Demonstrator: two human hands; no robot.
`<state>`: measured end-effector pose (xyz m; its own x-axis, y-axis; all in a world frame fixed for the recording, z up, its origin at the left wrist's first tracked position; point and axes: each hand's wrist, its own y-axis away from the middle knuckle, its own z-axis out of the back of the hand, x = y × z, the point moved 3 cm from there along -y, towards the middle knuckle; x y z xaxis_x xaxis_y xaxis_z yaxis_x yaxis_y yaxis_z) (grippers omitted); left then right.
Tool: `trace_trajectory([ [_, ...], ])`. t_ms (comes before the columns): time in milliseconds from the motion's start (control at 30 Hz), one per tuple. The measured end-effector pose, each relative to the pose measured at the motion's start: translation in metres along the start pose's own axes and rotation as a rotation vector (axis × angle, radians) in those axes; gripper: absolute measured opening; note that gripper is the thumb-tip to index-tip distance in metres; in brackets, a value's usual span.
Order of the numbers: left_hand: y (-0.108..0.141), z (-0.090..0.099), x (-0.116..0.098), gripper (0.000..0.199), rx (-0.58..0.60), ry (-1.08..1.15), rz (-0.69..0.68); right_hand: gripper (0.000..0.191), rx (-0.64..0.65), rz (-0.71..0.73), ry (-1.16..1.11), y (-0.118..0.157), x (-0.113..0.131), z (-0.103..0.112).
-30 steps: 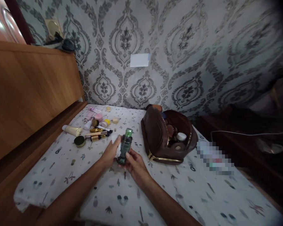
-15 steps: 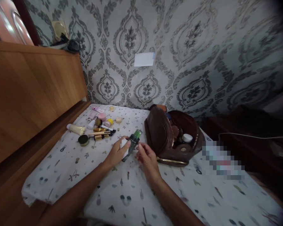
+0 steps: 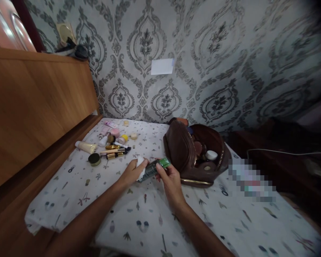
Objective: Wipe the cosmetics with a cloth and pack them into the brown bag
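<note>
In the head view I've got a white printed sheet [image 3: 135,208] spread below the grip, a patterned wall [image 3: 146,41] beyond it, a wooden cabinet [image 3: 37,100] off to its left, small cosmetics [image 3: 115,133] scattered nearer on that side, and an open brown bag [image 3: 178,150] just to its right. And here's the dark green bottle [image 3: 151,170], up between both hands, the left hand [image 3: 132,173] clasping its base end with a white wad [image 3: 141,165], the right hand [image 3: 171,180] closed around the cap end! Its long axis slants crosswise, the green cap [image 3: 164,162] pointing right and slightly away.
</note>
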<state>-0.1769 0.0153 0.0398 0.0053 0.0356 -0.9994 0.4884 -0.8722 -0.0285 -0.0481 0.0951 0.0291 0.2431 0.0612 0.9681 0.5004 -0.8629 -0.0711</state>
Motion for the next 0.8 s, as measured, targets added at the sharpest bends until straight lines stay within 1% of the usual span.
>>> trace_trajectory([
  [100,-0.005,0.004,0.012,0.04,0.054,0.038,0.086,0.043,-0.01,0.026,-0.024,0.0,0.001,0.001],
  [167,-0.007,0.004,0.017,0.041,0.061,0.065,0.112,0.043,-0.001,0.024,-0.051,0.0,0.0,0.001],
  [333,-0.009,0.007,0.02,0.041,-0.053,0.066,0.098,0.046,0.032,-0.008,-0.085,0.0,-0.002,-0.001],
  [467,-0.011,0.013,0.015,0.038,-0.15,0.006,0.068,0.049,-0.001,-0.031,-0.034,-0.003,-0.003,0.001],
  [600,-0.012,0.017,0.012,0.039,-0.196,-0.048,0.084,0.044,-0.023,0.001,-0.004,-0.002,0.0,0.001],
  [700,-0.011,0.017,0.013,0.048,-0.181,-0.076,0.139,0.039,0.009,0.047,0.018,0.001,0.006,-0.002],
  [800,-0.009,0.016,0.015,0.058,-0.127,-0.109,0.242,0.035,0.051,0.108,0.029,0.003,0.011,-0.004],
])
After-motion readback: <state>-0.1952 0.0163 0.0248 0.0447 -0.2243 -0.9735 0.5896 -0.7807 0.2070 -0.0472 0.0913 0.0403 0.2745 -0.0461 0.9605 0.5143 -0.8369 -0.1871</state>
